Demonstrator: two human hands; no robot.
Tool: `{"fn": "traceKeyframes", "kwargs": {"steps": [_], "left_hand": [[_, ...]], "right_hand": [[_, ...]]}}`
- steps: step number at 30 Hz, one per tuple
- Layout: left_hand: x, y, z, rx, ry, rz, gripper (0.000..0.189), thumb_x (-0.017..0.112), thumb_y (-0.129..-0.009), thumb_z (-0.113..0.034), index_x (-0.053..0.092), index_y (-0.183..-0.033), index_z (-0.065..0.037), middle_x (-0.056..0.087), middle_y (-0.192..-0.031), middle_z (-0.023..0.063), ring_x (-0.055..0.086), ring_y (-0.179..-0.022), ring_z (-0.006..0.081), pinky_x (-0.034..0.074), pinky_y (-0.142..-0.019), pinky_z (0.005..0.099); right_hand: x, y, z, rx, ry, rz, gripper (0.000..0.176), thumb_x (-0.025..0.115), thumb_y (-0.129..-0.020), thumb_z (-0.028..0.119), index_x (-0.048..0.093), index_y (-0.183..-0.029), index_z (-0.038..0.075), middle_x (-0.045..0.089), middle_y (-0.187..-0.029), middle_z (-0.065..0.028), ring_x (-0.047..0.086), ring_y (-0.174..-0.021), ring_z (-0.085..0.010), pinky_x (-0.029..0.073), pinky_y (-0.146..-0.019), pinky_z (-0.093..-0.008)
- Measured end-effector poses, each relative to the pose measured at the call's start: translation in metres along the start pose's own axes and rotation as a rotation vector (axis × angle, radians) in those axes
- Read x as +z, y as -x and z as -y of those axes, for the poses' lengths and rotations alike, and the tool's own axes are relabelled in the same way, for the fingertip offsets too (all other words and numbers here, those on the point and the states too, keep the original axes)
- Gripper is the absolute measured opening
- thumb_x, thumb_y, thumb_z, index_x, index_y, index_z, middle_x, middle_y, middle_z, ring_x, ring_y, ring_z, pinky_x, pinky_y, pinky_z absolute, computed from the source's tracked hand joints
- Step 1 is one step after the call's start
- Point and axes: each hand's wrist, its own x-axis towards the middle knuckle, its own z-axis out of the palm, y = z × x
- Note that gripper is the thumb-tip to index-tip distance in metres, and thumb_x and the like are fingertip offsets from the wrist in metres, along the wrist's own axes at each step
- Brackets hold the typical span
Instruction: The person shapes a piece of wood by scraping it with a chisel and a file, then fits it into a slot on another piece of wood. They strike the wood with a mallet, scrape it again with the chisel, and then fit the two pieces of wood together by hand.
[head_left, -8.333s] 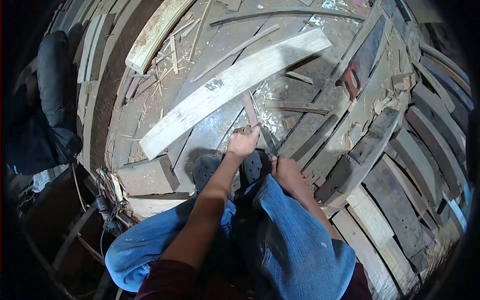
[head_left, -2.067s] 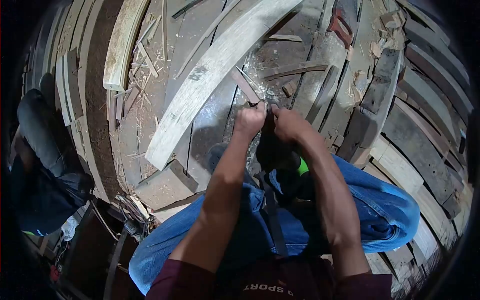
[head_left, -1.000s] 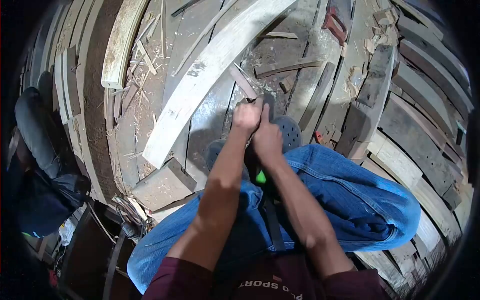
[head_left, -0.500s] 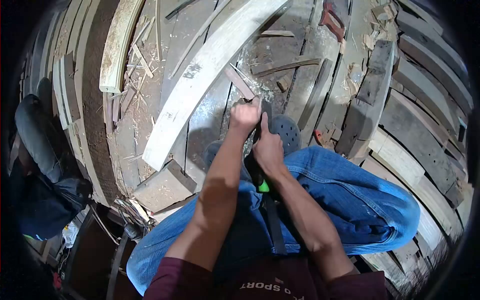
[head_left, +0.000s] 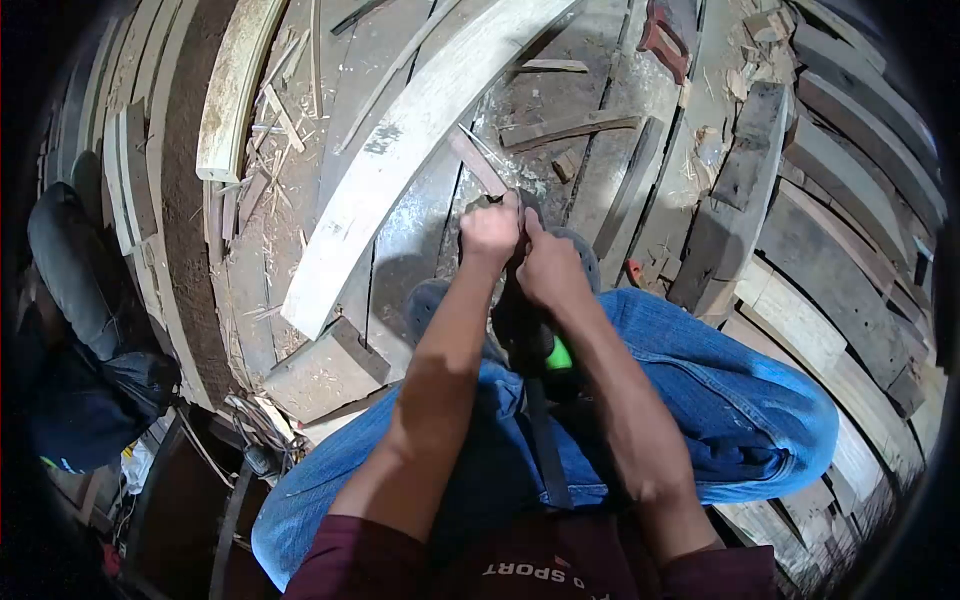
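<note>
One wooden strip (head_left: 476, 163) beyond left grip (head_left: 490, 230)

Dark slim item (head_left: 521, 243) between bare left hand (head_left: 489, 234) and bare right hand (head_left: 551, 265): shadowed, mostly covered, can't ID. Top edge crops long curved pale wooden plank (head_left: 400, 143) and red-handled saw (head_left: 664, 45).

My right hand (head_left: 552, 268), lower and apart eight seconds ago, has come up just beside my left hand (head_left: 489, 236). Since half a second ago, the tool's green end (head_left: 560, 353) has swung toward my right forearm (head_left: 612, 392).
</note>
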Motion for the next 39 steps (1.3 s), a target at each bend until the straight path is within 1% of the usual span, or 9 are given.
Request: {"fn": "traceKeyframes", "kwargs": {"steps": [6,11,13,20,24,25,32,35,39], "left_hand": [[0.007,0.001,0.001,0.014,-0.013,-0.03,0.018,0.049,-0.088,-0.029,0.054,-0.096,-0.013,0.069,-0.073,0.009,0.068,-0.069,0.0275,0.051,-0.061,0.0447],[0.01,0.0,0.001,0.035,-0.04,-0.105,0.012,0.048,-0.086,-0.023,0.055,-0.091,-0.015,0.065,-0.065,0.0048,0.066,-0.062,0.0238,0.048,-0.053,0.0418],[0.007,-0.002,0.002,0.03,0.014,-0.058,0.015,0.046,-0.088,-0.024,0.054,-0.092,-0.012,0.067,-0.071,0.0106,0.067,-0.067,0.0305,0.051,-0.057,0.0459],[0.003,-0.004,0.002,-0.001,0.073,0.034,0.015,0.045,-0.089,-0.023,0.053,-0.092,-0.011,0.068,-0.074,0.0143,0.068,-0.07,0.0344,0.052,-0.061,0.0481],[0.001,-0.003,0.001,-0.017,0.072,0.062,0.015,0.045,-0.089,-0.023,0.053,-0.092,-0.011,0.068,-0.076,0.0147,0.068,-0.072,0.0349,0.052,-0.064,0.048],[0.005,-0.001,0.001,0.035,-0.011,-0.052,0.01,0.047,-0.086,-0.02,0.053,-0.089,-0.013,0.067,-0.068,0.0101,0.068,-0.065,0.0274,0.053,-0.057,0.0429],[0.006,-0.003,0.001,0.02,0.018,-0.057,0.009,0.048,-0.086,-0.019,0.055,-0.088,-0.012,0.068,-0.07,0.0122,0.069,-0.067,0.0283,0.053,-0.058,0.0436],[0.008,-0.003,0.004,0.041,0.051,-0.063,0.01,0.048,-0.086,-0.019,0.055,-0.089,-0.012,0.068,-0.07,0.0128,0.069,-0.066,0.0294,0.053,-0.058,0.0442],[0.0,-0.007,0.003,0.03,0.065,-0.011,0.012,0.047,-0.087,-0.019,0.055,-0.09,-0.01,0.068,-0.071,0.0138,0.069,-0.067,0.0316,0.054,-0.058,0.0452]], "right_hand": [[-0.024,-0.004,0.008,0.005,0.052,0.139,0.061,0.048,-0.077,0.004,0.041,-0.137,0.002,0.062,-0.101,-0.0279,0.06,-0.098,-0.0411,0.047,-0.087,-0.0457],[-0.031,-0.017,0.008,-0.047,0.109,0.165,0.063,0.047,-0.074,0.002,0.04,-0.137,0.001,0.061,-0.106,-0.0279,0.059,-0.1,-0.0422,0.047,-0.089,-0.0454],[-0.034,-0.026,0.01,-0.054,0.137,0.184,0.065,0.048,-0.074,0.002,0.038,-0.138,0.001,0.06,-0.11,-0.028,0.058,-0.103,-0.0426,0.047,-0.091,-0.045],[-0.046,-0.023,0.016,-0.061,0.084,0.2,0.043,0.054,-0.077,0.005,0.05,-0.119,-0.001,0.061,-0.108,-0.0283,0.059,-0.102,-0.0433,0.046,-0.09,-0.0475],[-0.044,-0.027,0.013,-0.038,0.136,0.267,0.045,0.052,-0.076,0.006,0.05,-0.121,-0.001,0.061,-0.108,-0.028,0.059,-0.102,-0.0428,0.047,-0.09,-0.0466],[-0.047,-0.024,0.013,-0.054,0.125,0.261,0.047,0.05,-0.076,0.005,0.051,-0.123,0.0,0.061,-0.108,-0.0282,0.058,-0.103,-0.0428,0.047,-0.09,-0.0462],[-0.043,-0.033,0.006,-0.089,0.125,0.267,0.048,0.048,-0.077,0.004,0.053,-0.124,0.005,0.062,-0.105,-0.0272,0.059,-0.101,-0.0422,0.048,-0.088,-0.0455],[-0.053,-0.039,0.015,-0.057,0.099,0.327,0.038,0.058,-0.074,0.008,0.054,-0.111,-0.001,0.062,-0.106,-0.025,0.059,-0.102,-0.0403,0.048,-0.087,-0.045],[-0.056,-0.033,0.019,-0.072,0.114,0.278,0.036,0.058,-0.073,0.009,0.056,-0.108,0.0,0.063,-0.104,-0.025,0.059,-0.101,-0.0409,0.049,-0.085,-0.0444]]}}
